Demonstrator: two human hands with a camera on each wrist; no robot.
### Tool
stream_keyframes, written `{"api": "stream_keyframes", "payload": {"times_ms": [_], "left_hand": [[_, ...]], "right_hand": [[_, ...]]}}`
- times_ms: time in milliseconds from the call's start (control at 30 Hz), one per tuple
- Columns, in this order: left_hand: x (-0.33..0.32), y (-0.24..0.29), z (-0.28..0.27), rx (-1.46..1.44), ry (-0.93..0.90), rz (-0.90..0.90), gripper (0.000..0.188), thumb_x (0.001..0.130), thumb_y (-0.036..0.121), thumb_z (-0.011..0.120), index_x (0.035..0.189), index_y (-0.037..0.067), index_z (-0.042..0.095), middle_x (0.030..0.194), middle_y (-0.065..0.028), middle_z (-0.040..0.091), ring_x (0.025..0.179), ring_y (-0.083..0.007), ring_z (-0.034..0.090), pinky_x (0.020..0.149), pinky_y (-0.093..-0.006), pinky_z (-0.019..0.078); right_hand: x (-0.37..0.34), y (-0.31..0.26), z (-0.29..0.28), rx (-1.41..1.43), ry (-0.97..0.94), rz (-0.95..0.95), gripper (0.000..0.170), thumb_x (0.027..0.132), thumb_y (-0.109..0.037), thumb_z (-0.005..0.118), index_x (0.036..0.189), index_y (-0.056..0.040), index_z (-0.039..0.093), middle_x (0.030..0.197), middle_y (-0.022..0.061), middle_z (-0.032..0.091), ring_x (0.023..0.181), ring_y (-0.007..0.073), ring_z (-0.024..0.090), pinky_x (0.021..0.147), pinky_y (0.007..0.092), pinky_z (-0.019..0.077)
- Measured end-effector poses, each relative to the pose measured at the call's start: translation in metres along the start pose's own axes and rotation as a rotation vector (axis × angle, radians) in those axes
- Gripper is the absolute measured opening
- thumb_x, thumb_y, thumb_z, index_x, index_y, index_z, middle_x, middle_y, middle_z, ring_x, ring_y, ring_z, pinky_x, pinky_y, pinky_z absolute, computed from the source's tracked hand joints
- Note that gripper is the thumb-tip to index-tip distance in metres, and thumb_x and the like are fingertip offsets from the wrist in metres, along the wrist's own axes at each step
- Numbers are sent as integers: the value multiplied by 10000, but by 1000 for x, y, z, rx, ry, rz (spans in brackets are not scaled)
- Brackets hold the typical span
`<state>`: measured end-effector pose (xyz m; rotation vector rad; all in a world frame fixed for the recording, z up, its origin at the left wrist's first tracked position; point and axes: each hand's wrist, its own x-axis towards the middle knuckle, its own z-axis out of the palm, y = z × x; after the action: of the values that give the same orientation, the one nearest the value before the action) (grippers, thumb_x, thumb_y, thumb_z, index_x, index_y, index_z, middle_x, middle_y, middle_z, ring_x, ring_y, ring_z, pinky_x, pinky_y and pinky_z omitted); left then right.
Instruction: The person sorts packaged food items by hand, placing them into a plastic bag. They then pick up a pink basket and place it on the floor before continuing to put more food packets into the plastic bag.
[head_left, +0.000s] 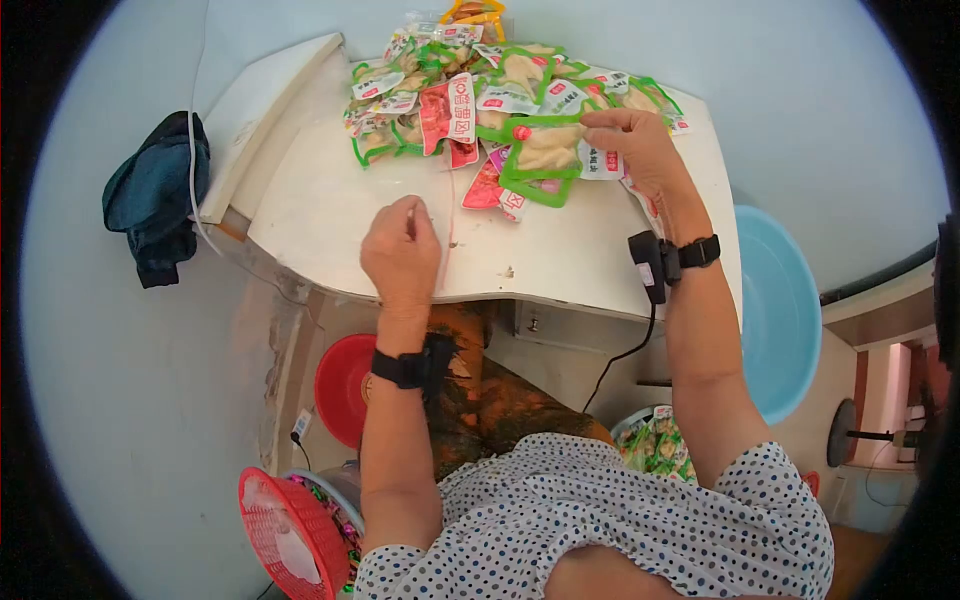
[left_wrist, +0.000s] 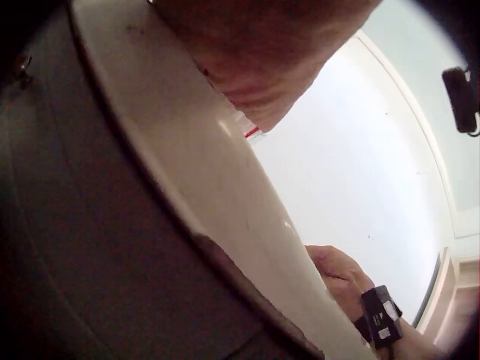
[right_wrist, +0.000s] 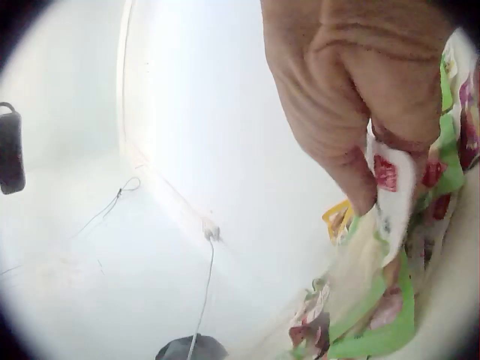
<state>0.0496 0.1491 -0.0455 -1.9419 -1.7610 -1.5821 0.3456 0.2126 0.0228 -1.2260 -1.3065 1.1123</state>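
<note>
My right hand (head_left: 640, 145) pinches the white end of a green-edged food packet (head_left: 548, 148) with a clear window showing pale pieces. The packet overlaps another green-edged one and a red-and-white packet (head_left: 482, 188). In the right wrist view, thumb and fingers close on the packet's white end (right_wrist: 395, 191). My left hand (head_left: 402, 250) is held over the front of the table with curled fingers, thumb against the forefinger. Beside it runs the thin red line (head_left: 446, 235) of a clear plastic bag; its red-striped edge (left_wrist: 253, 132) shows by the hand in the left wrist view.
Several packets, mostly green-edged, lie piled (head_left: 415, 85) at the back of the white table (head_left: 330, 220). A blue tub (head_left: 785, 320) stands at the right, a red basin (head_left: 342, 390) below, and a red basket (head_left: 270, 530) at lower left. A dark cloth (head_left: 155, 200) hangs at the left wall.
</note>
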Motion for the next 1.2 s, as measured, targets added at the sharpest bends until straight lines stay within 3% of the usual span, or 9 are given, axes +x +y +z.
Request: {"api": "stream_keyframes", "payload": {"times_ms": [100,200,300,400,500,800,900,1200], "left_hand": [[-7,17,5,-29,2,-46,80,836,72,661,899,29,685,716,-116,621,602,-258,606,562,-367,479],[-7,25,6,-59,2,-85,114,843,78,676,912,-9,699,718,-122,649,563,-202,597,553,-326,480],[-6,24,5,-52,-14,-101,117,845,71,678,919,-17,698,718,-118,648,556,-188,581,548,-316,474],[-6,25,5,-122,36,-122,119,849,64,677,931,-19,700,721,-111,649,555,-169,570,545,-306,469],[-5,30,4,-149,57,-134,122,855,59,677,945,-18,704,727,-99,655,564,-150,567,543,-294,465],[-2,38,-1,-267,143,-266,133,871,71,687,960,-27,706,718,-63,652,599,-103,567,560,-256,467],[1,42,-3,-277,165,-254,138,877,75,685,968,-26,706,711,-53,648,606,-95,568,565,-253,468],[-2,45,-3,-312,152,-216,118,872,59,682,965,-11,701,756,-74,645,613,-123,584,561,-278,474]], "right_hand": [[2,12,16,35,150,-213,407,725,33,725,1118,105,649,918,86,674,787,132,625,664,277,508],[0,8,17,-20,140,-58,406,736,38,717,1131,90,644,904,96,680,751,135,641,631,273,521],[2,10,10,109,-15,156,346,751,27,707,1092,71,661,890,93,686,697,136,658,597,270,541],[-2,1,11,130,-25,134,275,774,25,688,1048,48,673,878,88,692,657,135,667,577,273,562],[-13,-18,19,199,-97,129,235,861,22,644,1093,52,635,928,124,706,736,143,689,627,273,594],[-26,-28,43,303,-200,100,176,906,-12,610,1080,12,607,960,135,707,791,139,694,675,286,598],[-30,-18,57,333,-283,146,205,887,-9,619,1092,6,624,926,77,700,757,120,681,687,279,582],[-48,-9,102,525,-420,332,338,948,3,500,1285,7,523,1143,117,658,985,183,672,879,337,560]]}}
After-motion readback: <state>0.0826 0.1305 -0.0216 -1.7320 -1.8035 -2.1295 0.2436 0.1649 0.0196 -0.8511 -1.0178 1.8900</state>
